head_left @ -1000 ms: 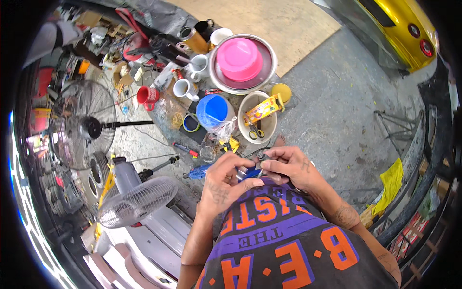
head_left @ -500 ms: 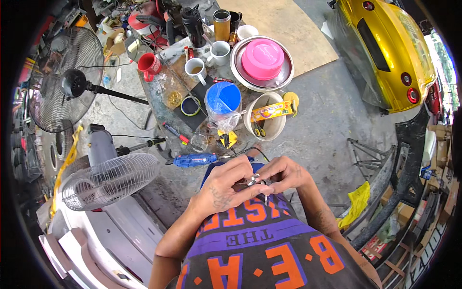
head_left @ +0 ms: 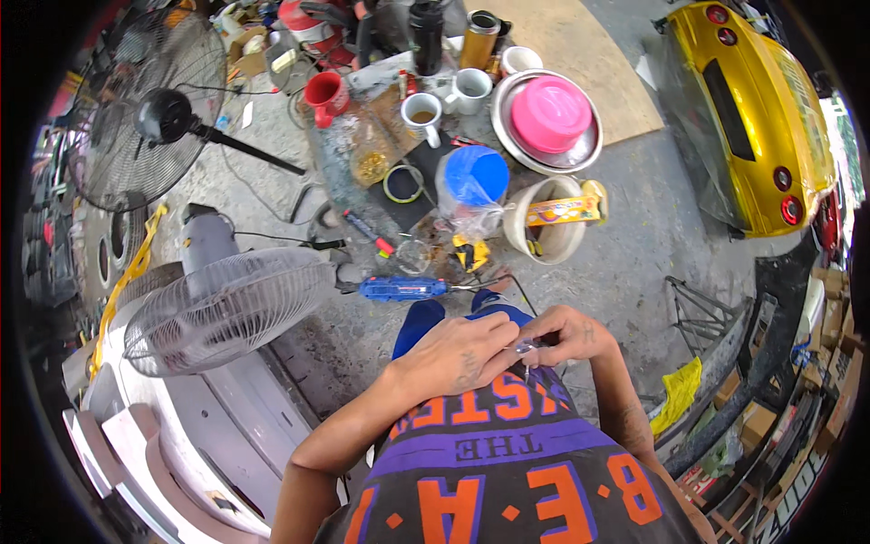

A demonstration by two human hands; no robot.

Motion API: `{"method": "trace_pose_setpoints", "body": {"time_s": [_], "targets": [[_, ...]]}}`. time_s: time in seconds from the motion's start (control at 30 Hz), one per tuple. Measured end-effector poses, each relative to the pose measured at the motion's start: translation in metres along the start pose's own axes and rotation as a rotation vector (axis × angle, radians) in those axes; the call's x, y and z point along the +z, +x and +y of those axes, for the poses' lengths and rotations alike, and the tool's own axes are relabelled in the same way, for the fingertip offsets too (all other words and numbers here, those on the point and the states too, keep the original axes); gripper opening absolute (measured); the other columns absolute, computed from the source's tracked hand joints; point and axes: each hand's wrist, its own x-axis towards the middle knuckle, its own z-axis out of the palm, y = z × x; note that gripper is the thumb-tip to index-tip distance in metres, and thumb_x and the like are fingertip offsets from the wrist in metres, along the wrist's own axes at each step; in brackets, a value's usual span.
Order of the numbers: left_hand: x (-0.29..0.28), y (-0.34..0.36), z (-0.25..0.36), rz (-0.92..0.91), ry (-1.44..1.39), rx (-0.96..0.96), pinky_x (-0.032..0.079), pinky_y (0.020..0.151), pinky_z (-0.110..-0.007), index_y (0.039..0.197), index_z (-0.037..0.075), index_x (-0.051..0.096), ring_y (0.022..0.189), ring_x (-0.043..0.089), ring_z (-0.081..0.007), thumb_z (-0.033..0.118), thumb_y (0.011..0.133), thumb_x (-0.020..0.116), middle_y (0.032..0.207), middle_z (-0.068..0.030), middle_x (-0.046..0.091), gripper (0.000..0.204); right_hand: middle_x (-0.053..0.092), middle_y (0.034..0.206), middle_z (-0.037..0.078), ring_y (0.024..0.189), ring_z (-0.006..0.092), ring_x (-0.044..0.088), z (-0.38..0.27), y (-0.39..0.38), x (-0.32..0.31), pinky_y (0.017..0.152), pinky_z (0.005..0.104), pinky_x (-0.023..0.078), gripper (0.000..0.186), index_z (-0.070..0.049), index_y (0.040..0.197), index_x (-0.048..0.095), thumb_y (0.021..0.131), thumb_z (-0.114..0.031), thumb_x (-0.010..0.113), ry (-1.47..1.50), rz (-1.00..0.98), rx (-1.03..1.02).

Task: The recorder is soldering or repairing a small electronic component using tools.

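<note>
Left hand: our left hand [head_left: 462, 358] reaches in from the near left, its fingers narrow and curled, the tips pinching the small shiny piece [head_left: 526, 346]; its back hides much of the grip.
Right hand: our right hand [head_left: 571, 337] meets it from the right, thumb and fingers drawn together on that same piece.
Shiny piece: we see it between both sets of fingertips, in front of the dark printed shirt [head_left: 498, 444]; it is too small and covered for us to tell its exact shape.
Blue tool: just beyond our left hand, a blue power tool [head_left: 403, 288] lies on its side on the floor.
Marker and tape: farther left of centre we have a black-and-red marker [head_left: 367, 233] and a roll of tape [head_left: 403, 183].
Containers: beyond the tool stand a plastic-wrapped blue tub [head_left: 476, 175] and, to its right, a pale bucket [head_left: 541, 252] with a yellow box [head_left: 562, 210] across its top.
Pink bowl: farther off, it [head_left: 550, 113] sits in a steel basin [head_left: 587, 160].
Red mug: it [head_left: 326, 95] stands far left of the bowl.
Fan: a grey caged fan [head_left: 231, 304] stands to our left.
Gold car body: it [head_left: 770, 118] rests at the far right.
</note>
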Motion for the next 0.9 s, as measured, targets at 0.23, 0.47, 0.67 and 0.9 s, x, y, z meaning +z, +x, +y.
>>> {"method": "trace_pose_setpoints", "body": {"time_s": [0.23, 0.47, 0.67, 0.9], "targets": [[0.007, -0.007, -0.021, 0.027, -0.122, 0.012, 0.048, 0.061, -0.043, 0.091, 0.003, 0.053, 0.074, 0.061, -0.0369, 0.02, 0.091, 0.059, 0.084, -0.0148, 0.059, 0.018, 0.065, 0.07, 0.002, 0.058, 0.0062, 0.056, 0.008, 0.013, 0.007, 0.049, 0.0218, 0.043, 0.02, 0.002, 0.095, 0.071, 0.08, -0.011, 0.074, 0.18, -0.013, 0.171], [0.006, -0.019, -0.039, 0.022, -0.093, -0.08, 0.046, 0.062, -0.045, 0.091, 0.002, 0.051, 0.073, 0.059, -0.0392, 0.024, 0.089, 0.062, 0.08, -0.0186, 0.059, 0.024, 0.062, 0.066, 0.0, 0.053, 0.0048, 0.053, 0.004, 0.033, 0.013, 0.046, 0.0208, 0.04, 0.02, 0.002, 0.09, 0.07, 0.082, -0.016, 0.073, 0.137, -0.01, 0.224], [0.003, -0.03, -0.039, 0.043, -0.168, -0.118, 0.043, 0.06, -0.042, 0.084, 0.002, 0.056, 0.069, 0.057, -0.0346, 0.025, 0.091, 0.061, 0.076, -0.0166, 0.057, 0.025, 0.06, 0.063, -0.001, 0.053, 0.0046, 0.052, 0.007, 0.045, 0.019, 0.046, 0.0211, 0.039, 0.018, 0.001, 0.085, 0.07, 0.082, -0.017, 0.073, 0.192, -0.09, 0.239], [0.001, -0.039, -0.051, 0.067, -0.171, -0.159, 0.044, 0.061, -0.043, 0.086, 0.001, 0.055, 0.071, 0.057, -0.0355, 0.025, 0.091, 0.061, 0.074, -0.0158, 0.056, 0.025, 0.065, 0.071, 0.0, 0.056, 0.0033, 0.051, 0.019, 0.051, 0.03, 0.047, 0.0203, 0.039, 0.018, -0.001, 0.093, 0.068, 0.083, -0.016, 0.07, 0.294, -0.072, 0.27]]}}
